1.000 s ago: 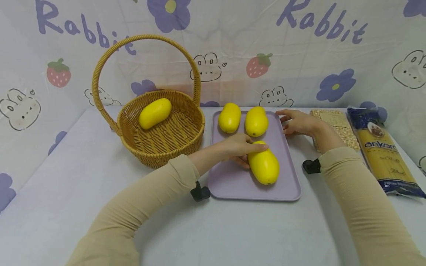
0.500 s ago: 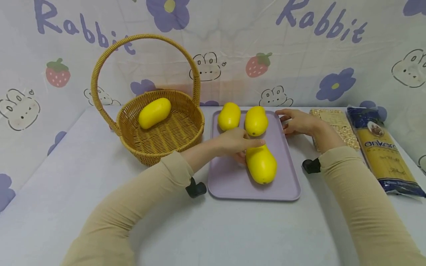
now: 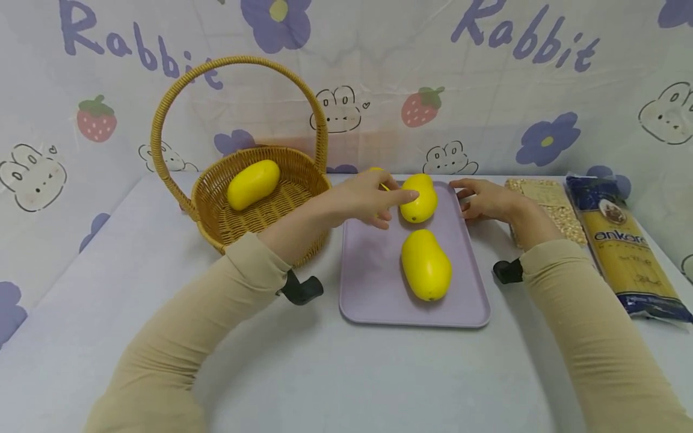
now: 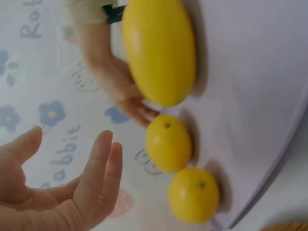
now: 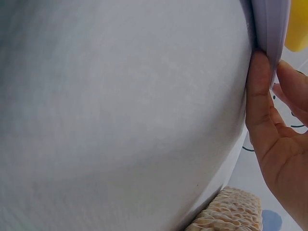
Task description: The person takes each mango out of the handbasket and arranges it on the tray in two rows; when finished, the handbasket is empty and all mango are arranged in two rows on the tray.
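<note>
My left hand (image 3: 364,195) hovers over the back left of the lilac tray (image 3: 373,294), fingers spread and holding nothing. Below it, mostly hidden in the head view, lies a smooth yellow oblong fruit (image 4: 193,195). A second yellow fruit (image 3: 419,201) sits beside that one at the tray's back right, and in the head view my left fingertips overlap its edge. Nearer the front rests a third, larger-looking yellow fruit (image 3: 426,264). At the tray's far right corner, my right hand (image 3: 489,201) pinches the rim between thumb and fingers, as the right wrist view shows.
Left of the tray stands a wicker basket (image 3: 208,233) with a tall hoop handle and one yellow fruit (image 3: 253,184) inside. To the right lie a bag of pale kernels (image 3: 557,210) and a pasta packet (image 3: 622,240). A printed cloth (image 3: 379,66) hangs behind.
My left hand has let go of the front fruit, which now lies on the tray, and has moved back and left over the far left fruit. My right hand stays at the tray corner.
</note>
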The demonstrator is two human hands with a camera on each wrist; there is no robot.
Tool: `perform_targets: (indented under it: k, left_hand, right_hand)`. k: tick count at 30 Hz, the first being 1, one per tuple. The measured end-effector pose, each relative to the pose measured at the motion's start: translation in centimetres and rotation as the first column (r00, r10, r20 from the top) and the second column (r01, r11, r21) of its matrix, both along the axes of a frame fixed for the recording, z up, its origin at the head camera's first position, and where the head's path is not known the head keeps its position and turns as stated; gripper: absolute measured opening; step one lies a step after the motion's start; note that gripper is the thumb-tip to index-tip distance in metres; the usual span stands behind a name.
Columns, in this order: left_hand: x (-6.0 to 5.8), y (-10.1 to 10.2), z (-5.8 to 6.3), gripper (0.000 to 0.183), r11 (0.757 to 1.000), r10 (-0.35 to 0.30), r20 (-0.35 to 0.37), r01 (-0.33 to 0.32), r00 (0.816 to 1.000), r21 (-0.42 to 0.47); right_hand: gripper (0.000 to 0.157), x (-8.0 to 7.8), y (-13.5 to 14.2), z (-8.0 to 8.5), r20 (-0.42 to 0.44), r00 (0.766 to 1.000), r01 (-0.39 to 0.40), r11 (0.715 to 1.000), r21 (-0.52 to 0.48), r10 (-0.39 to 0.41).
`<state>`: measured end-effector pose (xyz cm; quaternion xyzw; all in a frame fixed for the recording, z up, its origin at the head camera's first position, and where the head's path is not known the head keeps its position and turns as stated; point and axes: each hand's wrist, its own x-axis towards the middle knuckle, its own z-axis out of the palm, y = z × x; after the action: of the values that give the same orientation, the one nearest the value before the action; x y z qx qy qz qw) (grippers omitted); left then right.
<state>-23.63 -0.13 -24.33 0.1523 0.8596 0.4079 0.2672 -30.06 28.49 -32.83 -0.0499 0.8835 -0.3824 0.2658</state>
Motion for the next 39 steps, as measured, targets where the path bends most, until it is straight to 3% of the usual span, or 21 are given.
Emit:
perform_targets:
  k: [4, 8, 14, 18, 27, 34, 39]
  left_hand:
    - [-0.2, -1.3, 1.3, 0.055, 0.999, -0.011, -0.040, 0.013, 0.999, 0.042]
    - [-0.3, -2.5, 2.4, 0.048, 0.988, -0.009, -0.071, 0.020, 0.997, 0.156]
    - [-0.8, -4.3, 3.4, 0.046, 0.965, 0.041, -0.130, -0.006, 0.991, 0.261]
    - [-1.2, -5.7, 3.9, 0.050, 0.950, 0.081, -0.131, -0.037, 0.988, 0.312]
    - [-3.1, -8.6, 4.1, 0.050, 0.929, 0.177, -0.195, -0.098, 0.965, 0.357]
    - [-4.5, -10.3, 3.6, 0.047, 0.868, 0.294, -0.159, -0.193, 0.943, 0.458]
    - [-5.1, -11.3, 3.5, 0.048, 0.839, 0.348, -0.153, -0.234, 0.925, 0.492]
  right_hand:
    - [0.080, 0.0, 0.1, -0.1, -0.006, 1.000, -0.005, 1.000, -0.005, 0.005]
    - [0.080, 0.0, 0.2, -0.1, -0.006, 1.000, -0.005, 1.000, -0.008, 0.005]
    - [0.080, 0.0, 0.1, -0.2, -0.010, 1.000, -0.005, 1.000, -0.015, 0.005]
    - [0.080, -0.1, 0.1, -0.2, -0.010, 1.000, -0.004, 1.000, -0.014, 0.004]
    - [0.080, -0.1, 0.0, -0.2, -0.005, 1.000, 0.005, 1.000, 0.000, -0.005]
    - [0.082, -0.1, 0.0, -0.2, -0.004, 1.000, 0.007, 1.000, 0.007, -0.007]
    - [0.081, -0.1, 0.0, -0.2, -0.011, 1.000, 0.006, 1.000, 0.003, -0.006]
